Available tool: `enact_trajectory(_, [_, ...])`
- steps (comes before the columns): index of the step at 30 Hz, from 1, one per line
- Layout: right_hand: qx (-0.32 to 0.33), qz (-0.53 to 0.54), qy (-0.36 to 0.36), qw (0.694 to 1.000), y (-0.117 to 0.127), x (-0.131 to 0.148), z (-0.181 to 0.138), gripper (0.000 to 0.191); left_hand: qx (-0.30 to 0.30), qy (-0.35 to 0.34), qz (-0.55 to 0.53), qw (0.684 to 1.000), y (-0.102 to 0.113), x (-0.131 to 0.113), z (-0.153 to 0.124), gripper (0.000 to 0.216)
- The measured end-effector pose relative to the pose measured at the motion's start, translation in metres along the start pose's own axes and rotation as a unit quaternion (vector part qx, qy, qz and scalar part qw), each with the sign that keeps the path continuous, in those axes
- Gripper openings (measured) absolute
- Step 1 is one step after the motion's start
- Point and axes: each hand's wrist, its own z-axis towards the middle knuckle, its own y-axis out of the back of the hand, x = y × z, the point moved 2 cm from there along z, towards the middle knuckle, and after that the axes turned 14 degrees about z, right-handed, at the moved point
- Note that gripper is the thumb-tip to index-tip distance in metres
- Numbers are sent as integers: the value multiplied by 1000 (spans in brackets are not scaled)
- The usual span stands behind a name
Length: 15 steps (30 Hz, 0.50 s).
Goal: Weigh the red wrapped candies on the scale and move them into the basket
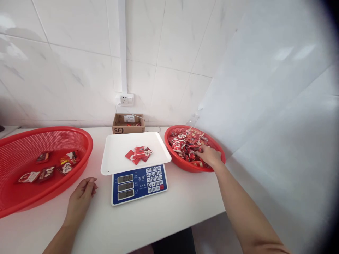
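My right hand (pixel 209 155) reaches into a round red basket (pixel 169 155) heaped with small wrapped snack packets (pixel 185 141), mostly red. Its fingers are bent together down among the packets, and what they pinch, if anything, is hidden. My left hand (pixel 82 194) rests on the white table with its fingers curled closed and nothing visible in them. Between the hands stands a digital scale (pixel 140 185) with a blue keypad panel. On its white tray (pixel 113 151) lies a small pile of red and dark packets (pixel 139 153).
A larger red basket (pixel 88 144) at the left holds several scattered packets (pixel 47 173). Behind the scale, a small cardboard box (pixel 129 129) stands against the tiled wall under a power socket (pixel 126 100). A pale panel (pixel 265 106) borders the table on the right.
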Motion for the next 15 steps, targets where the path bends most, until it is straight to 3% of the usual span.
enact_trajectory(3, [-77,110,46,990,13,13,-12,34,2,-2,-7,1000,0,-2,-1,38])
enact_trajectory(5, [-97,225,122,962,15,33,-26,36,3,-6,-5,1000,0,-3,-1,39])
enact_trajectory(8, [-10,341,245,908,1,75,-52,38,3,-10,4,1000,0,-5,-2,39])
enact_trajectory(11, [92,395,312,859,-19,114,-73,45,-2,-8,7,1000,0,-5,-3,38])
enact_trajectory(13, [116,411,333,841,-25,128,-77,51,-1,-5,5,1000,0,-3,-3,38])
enact_trajectory(15, [91,410,334,844,-23,128,-73,49,2,-4,0,1000,-1,0,-2,37])
